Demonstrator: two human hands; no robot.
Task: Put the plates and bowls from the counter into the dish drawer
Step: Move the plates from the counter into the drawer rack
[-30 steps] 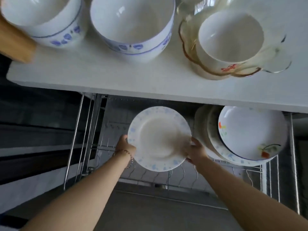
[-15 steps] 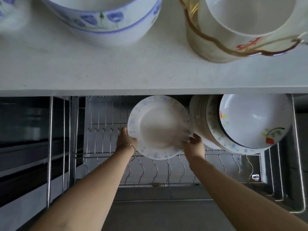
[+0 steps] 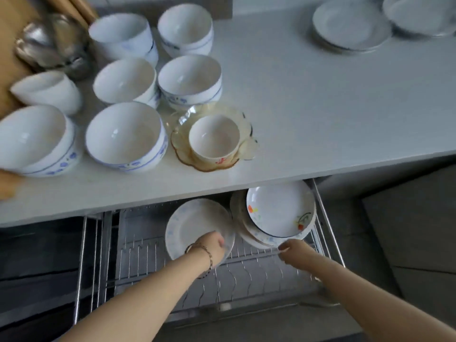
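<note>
A white plate with pale blue specks [image 3: 190, 225] stands on edge in the wire rack of the open dish drawer [image 3: 246, 272]. My left hand [image 3: 209, 246] holds its lower right rim, fingers curled over the edge. My right hand [image 3: 293, 250] is off the plate, loosely curled and holding nothing, just below a leaning row of plates [image 3: 278, 213] at the drawer's right end; the front one has red flowers. On the white counter [image 3: 320, 107] above stand several blue-patterned bowls [image 3: 123, 134] and a small cup inside an amber glass dish [image 3: 214, 139].
More white plates [image 3: 350, 25] lie stacked at the counter's far right. Metal ladles [image 3: 51, 43] and a wooden board sit at the far left. The drawer's left wire slots hold nothing. A grey cabinet front [image 3: 407, 230] borders the drawer on the right.
My right hand let go of the speckled plate and moved right, below the plate row. The left hand shifted onto the plate's lower right rim. The view tilted up over the counter.
</note>
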